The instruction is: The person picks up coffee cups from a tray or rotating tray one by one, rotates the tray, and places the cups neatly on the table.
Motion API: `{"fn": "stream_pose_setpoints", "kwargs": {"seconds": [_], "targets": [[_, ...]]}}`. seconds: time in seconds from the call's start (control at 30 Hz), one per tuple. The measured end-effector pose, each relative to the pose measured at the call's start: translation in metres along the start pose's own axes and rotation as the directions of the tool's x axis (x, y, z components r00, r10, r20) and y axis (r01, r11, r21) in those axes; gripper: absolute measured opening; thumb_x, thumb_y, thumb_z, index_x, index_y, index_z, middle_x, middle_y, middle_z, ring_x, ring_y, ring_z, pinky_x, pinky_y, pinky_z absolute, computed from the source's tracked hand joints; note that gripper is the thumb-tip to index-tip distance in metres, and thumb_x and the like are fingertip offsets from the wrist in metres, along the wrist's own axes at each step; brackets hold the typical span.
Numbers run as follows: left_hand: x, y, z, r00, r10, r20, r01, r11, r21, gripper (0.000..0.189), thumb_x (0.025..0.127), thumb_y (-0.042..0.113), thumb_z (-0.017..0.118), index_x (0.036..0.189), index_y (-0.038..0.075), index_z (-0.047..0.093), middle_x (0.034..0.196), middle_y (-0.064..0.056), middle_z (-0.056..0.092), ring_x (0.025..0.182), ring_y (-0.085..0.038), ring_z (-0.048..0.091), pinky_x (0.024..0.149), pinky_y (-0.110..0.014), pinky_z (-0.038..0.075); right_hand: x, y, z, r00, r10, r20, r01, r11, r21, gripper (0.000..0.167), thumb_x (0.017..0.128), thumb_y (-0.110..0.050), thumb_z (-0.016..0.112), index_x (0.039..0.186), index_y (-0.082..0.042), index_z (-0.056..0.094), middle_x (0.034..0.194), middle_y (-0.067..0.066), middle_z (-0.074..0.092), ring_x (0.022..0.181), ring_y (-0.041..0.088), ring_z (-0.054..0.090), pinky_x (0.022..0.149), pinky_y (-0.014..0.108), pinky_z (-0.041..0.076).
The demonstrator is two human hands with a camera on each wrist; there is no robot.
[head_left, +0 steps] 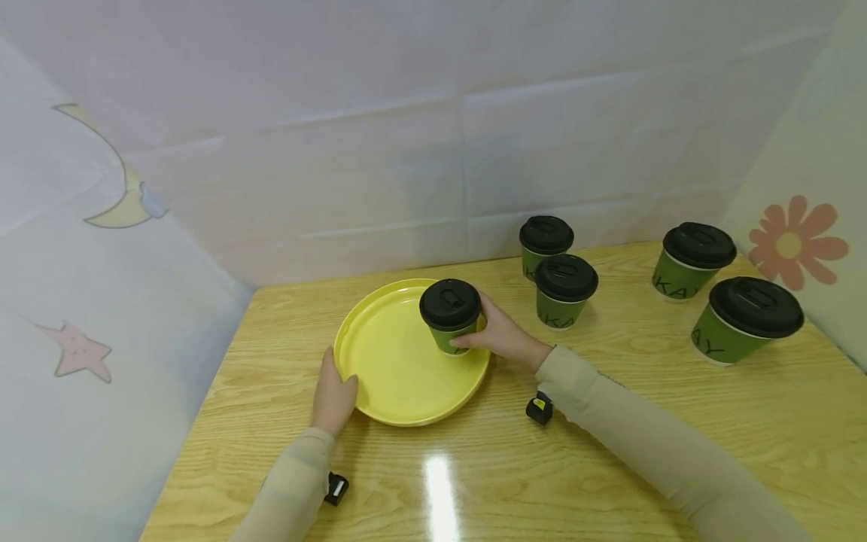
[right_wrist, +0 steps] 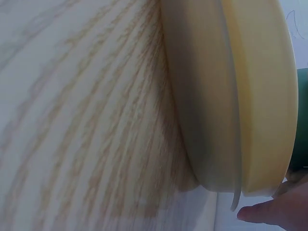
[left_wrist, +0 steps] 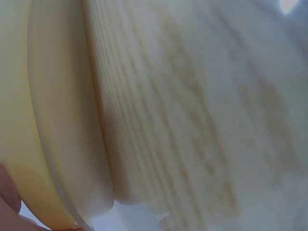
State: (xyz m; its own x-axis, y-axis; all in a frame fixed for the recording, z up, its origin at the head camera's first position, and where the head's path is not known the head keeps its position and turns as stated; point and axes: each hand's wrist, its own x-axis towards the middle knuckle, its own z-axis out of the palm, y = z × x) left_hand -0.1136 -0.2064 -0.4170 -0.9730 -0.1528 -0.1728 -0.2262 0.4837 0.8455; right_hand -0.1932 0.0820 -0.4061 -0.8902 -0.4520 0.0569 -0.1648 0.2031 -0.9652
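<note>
A round yellow tray (head_left: 396, 376) with a raised rim lies on the wooden table; its side wall (left_wrist: 67, 120) fills much of the left wrist view. My left hand (head_left: 333, 395) grips the tray's left rim, thumb over the edge. At the tray's right side, my right hand (head_left: 504, 331) holds a green paper coffee cup (head_left: 447, 340) with a black lid, thumb in front. The cup stands upright within the rim, its base low over the tray floor. In the right wrist view, the green cup (right_wrist: 302, 120) shows partly behind the tray rim (right_wrist: 264, 96).
Behind my right hand stand two more lidded cups, a rear one (head_left: 546, 235) and a nearer one (head_left: 564, 290). Two others, a far cup (head_left: 692, 260) and a near cup (head_left: 738, 324), stand at the table's right. A cloth backdrop (head_left: 379, 181) rises along the back edge.
</note>
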Motion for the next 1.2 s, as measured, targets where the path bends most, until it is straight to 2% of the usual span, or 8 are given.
{"fn": "stream_pose_setpoints", "kwargs": {"seconds": [0.17,0.37,0.63,0.8,0.93,1.2], "targets": [[0.001,0.001,0.000,1.000,-0.014,0.012,0.014,1.000,0.022,0.073,0.088,-0.013,0.031,0.151,-0.007,-0.003,0.157,-0.029,0.006,0.142,-0.043,0.016,0.116,-0.052,0.017,0.001,0.002,0.002,1.000,-0.001,-0.003,0.001,1.000,0.020,0.094,0.079,-0.005,0.081,0.153,-0.005,0.023,0.156,0.016,0.025,0.145,0.034,0.016,0.116,0.056,0.009],[0.002,0.002,0.002,1.000,-0.028,0.000,0.027,0.998,0.054,0.073,0.086,-0.015,0.030,0.151,-0.009,-0.003,0.157,-0.030,0.005,0.143,-0.044,0.013,0.116,-0.053,0.015,-0.003,0.000,0.004,0.998,-0.052,-0.024,0.053,0.998,0.034,0.092,0.077,-0.003,0.082,0.151,-0.005,0.027,0.152,0.016,0.032,0.143,0.033,0.022,0.116,0.054,0.014],[0.002,0.004,0.002,0.999,-0.046,-0.002,0.046,0.996,0.077,0.074,0.085,-0.015,0.030,0.151,-0.009,-0.004,0.157,-0.031,0.002,0.143,-0.044,0.009,0.116,-0.053,0.012,-0.015,-0.018,0.000,0.995,-0.085,-0.056,0.088,0.995,0.051,0.088,0.079,-0.003,0.080,0.150,-0.007,0.027,0.150,0.014,0.036,0.141,0.031,0.029,0.115,0.051,0.020],[0.002,0.005,0.002,0.999,-0.036,-0.002,0.036,0.996,0.080,0.074,0.084,-0.015,0.030,0.150,-0.010,-0.004,0.157,-0.031,0.003,0.143,-0.045,0.009,0.116,-0.053,0.012,-0.025,-0.029,-0.004,0.992,-0.112,-0.058,0.115,0.992,0.055,0.085,0.080,0.001,0.078,0.148,-0.004,0.028,0.145,0.018,0.040,0.133,0.034,0.040,0.111,0.050,0.031],[0.002,0.005,0.002,0.999,-0.032,-0.002,0.032,0.996,0.085,0.074,0.085,-0.014,0.030,0.150,-0.010,-0.003,0.156,-0.031,0.002,0.143,-0.045,0.009,0.116,-0.054,0.012,-0.034,-0.033,-0.009,0.990,-0.111,-0.090,0.115,0.993,0.035,0.083,0.079,0.002,0.078,0.146,0.000,0.029,0.140,0.021,0.044,0.127,0.037,0.045,0.107,0.051,0.036],[0.003,0.002,0.001,0.999,-0.039,0.010,0.038,0.996,0.077,0.075,0.085,-0.014,0.031,0.150,-0.010,-0.005,0.157,-0.031,0.000,0.143,-0.045,0.008,0.116,-0.054,0.012,-0.051,-0.037,-0.018,0.980,-0.080,-0.183,0.078,0.997,-0.019,0.084,0.075,0.001,0.082,0.142,0.003,0.032,0.137,0.023,0.046,0.126,0.039,0.045,0.106,0.053,0.037]]}}
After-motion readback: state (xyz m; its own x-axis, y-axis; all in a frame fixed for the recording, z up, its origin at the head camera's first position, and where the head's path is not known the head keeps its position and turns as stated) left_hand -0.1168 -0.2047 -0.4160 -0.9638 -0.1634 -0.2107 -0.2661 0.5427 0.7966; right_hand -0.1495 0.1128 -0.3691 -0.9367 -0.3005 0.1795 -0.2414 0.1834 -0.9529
